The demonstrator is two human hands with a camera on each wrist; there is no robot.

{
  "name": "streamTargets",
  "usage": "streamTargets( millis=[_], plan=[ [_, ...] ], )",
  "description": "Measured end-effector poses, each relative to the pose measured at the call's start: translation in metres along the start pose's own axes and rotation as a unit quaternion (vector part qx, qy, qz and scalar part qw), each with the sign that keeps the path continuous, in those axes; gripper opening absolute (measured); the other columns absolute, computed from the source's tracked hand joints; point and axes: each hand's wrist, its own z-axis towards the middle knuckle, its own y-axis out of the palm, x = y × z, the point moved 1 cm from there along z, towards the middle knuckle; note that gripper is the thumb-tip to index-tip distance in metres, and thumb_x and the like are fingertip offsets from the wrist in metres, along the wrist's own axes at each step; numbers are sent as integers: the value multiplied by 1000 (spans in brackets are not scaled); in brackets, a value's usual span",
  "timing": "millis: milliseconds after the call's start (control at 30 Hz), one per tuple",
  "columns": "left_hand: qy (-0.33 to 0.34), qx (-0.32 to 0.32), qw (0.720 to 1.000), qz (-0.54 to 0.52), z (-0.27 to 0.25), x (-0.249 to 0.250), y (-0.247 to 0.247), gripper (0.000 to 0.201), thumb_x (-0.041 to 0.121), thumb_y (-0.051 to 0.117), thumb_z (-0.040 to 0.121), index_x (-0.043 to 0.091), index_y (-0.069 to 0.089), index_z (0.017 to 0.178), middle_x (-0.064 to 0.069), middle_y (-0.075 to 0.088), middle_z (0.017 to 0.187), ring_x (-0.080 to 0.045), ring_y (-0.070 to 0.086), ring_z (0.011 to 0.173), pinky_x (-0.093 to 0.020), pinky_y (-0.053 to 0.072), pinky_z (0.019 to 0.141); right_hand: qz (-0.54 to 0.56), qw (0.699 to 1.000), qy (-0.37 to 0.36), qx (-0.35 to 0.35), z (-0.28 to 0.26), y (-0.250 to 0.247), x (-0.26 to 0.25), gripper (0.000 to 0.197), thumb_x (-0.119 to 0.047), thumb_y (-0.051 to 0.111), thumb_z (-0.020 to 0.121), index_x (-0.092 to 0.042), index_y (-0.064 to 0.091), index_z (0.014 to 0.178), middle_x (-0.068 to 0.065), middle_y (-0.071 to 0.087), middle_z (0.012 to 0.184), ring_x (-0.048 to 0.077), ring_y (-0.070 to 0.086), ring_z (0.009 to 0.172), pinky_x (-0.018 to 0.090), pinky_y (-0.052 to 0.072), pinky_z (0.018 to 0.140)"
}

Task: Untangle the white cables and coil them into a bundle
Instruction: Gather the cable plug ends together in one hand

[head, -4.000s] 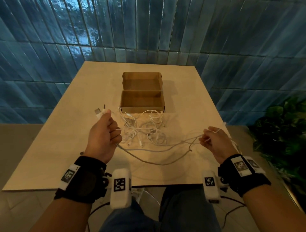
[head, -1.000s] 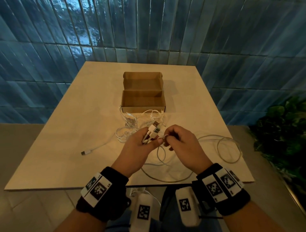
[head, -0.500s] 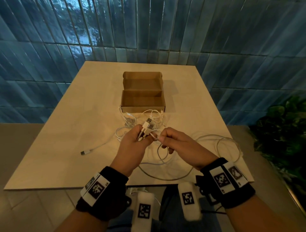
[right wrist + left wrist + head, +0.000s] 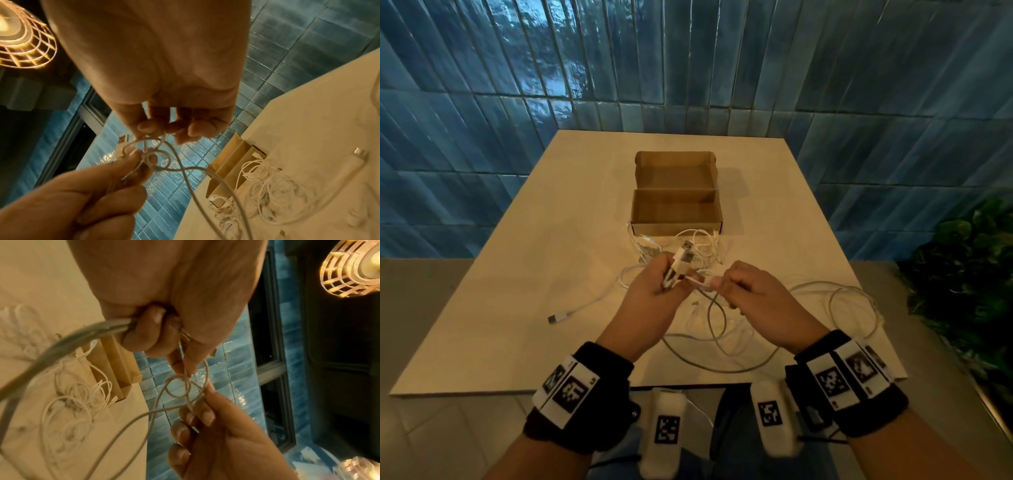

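Observation:
My left hand (image 4: 674,277) grips a white cable's USB plug end (image 4: 683,258), which sticks up from its fist above the table's middle. Its fingers (image 4: 144,331) curl round the thick cable strand (image 4: 86,334). My right hand (image 4: 717,284) is close beside it and pinches a thin white cable (image 4: 703,281). Between the two hands the cable forms a small loose knot (image 4: 185,389), the same knot (image 4: 153,156) lying under my right hand's fingertips (image 4: 150,128). More tangled white cables (image 4: 688,241) lie behind the hands.
An open cardboard box (image 4: 676,209) stands mid-table just behind the tangle. A big cable loop (image 4: 852,308) lies at the table's right edge, and a loose connector (image 4: 556,318) lies to the left. Beyond the right edge of the table (image 4: 517,274) is a plant (image 4: 962,274).
Four seconds ago my hands were wide apart with a cable stretched between them. They have come together at the middle, and over the last second they have risen slightly.

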Motion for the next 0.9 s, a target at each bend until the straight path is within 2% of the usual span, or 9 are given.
streamTargets(
  millis=[67, 133, 233, 367, 467, 567, 700, 800, 900],
  plan=[
    [43, -37, 997, 50, -2, 4, 1, 8, 15, 65, 91, 19, 63, 97, 6, 65, 82, -6, 58, 71, -23, 45, 62, -23, 1000, 6, 21, 4, 0, 2, 37, -28, 50, 96, -4, 54, 67, 8, 49, 73, 9, 46, 64, 23, 34, 62],
    [68, -67, 992, 79, -4, 7, 4, 10, 17, 70, 87, 21, 65, 94, 2, 66, 83, -15, 60, 77, -31, 46, 67, -28, 999, 14, 28, 8, 1, 3, 29, -23, 50, 95, -5, 62, 76, 7, 58, 77, 12, 52, 69, 27, 38, 64],
    [83, -69, 987, 114, -6, 8, 8, 12, 22, 75, 82, 20, 63, 87, 3, 63, 75, -8, 57, 68, -23, 42, 61, -44, 998, 12, 34, 11, 3, 5, 24, -22, 50, 95, -8, 69, 88, 7, 66, 83, 18, 60, 78, 34, 44, 69],
    [112, -40, 979, 167, -2, 4, 4, 6, 29, 70, 87, 24, 67, 89, 8, 61, 71, -4, 54, 66, -15, 36, 57, -63, 997, 6, 46, 10, 2, 5, 35, -25, 49, 96, -12, 53, 64, -4, 46, 58, 6, 42, 55, 21, 29, 52],
    [85, -42, 991, 89, -1, 4, 1, 5, 28, 63, 91, 25, 67, 90, 7, 62, 72, -4, 52, 63, -21, 39, 59, -77, 995, 12, 65, 10, -2, 11, 41, -33, 48, 97, -13, 47, 60, -4, 39, 54, 6, 39, 52, 20, 28, 52],
    [27, -34, 997, -58, -3, 6, -1, 15, 9, 58, 93, 14, 59, 80, 16, 53, 58, 3, 45, 51, -10, 36, 51, -99, 993, 20, 64, 10, -3, 18, 44, -39, 48, 96, -18, 44, 58, -3, 40, 56, 7, 40, 54, 25, 29, 55],
    [43, -58, 997, -20, -3, 8, 2, 12, 23, 68, 87, 10, 68, 85, -3, 63, 69, -3, 55, 64, -18, 43, 62, -106, 993, -1, 59, 10, 0, 16, 42, -35, 50, 95, -11, 47, 61, 0, 43, 60, 14, 43, 59, 33, 33, 58],
    [27, -21, 997, -75, -1, 10, -1, 19, 22, 67, 87, 18, 63, 70, 9, 49, 53, 0, 41, 48, -13, 35, 50, -129, 990, 8, 52, 11, 3, 15, 43, -38, 51, 94, -7, 53, 64, 1, 45, 60, 15, 46, 59, 33, 34, 59],
    [32, 4, 997, -74, 3, 7, -8, 22, 29, 67, 88, 21, 61, 69, 10, 48, 56, -4, 39, 47, -16, 32, 48, -136, 989, 23, 53, 12, 0, 22, 46, -41, 51, 94, -15, 43, 56, -1, 40, 55, 13, 42, 54, 32, 31, 56]
  ],
)
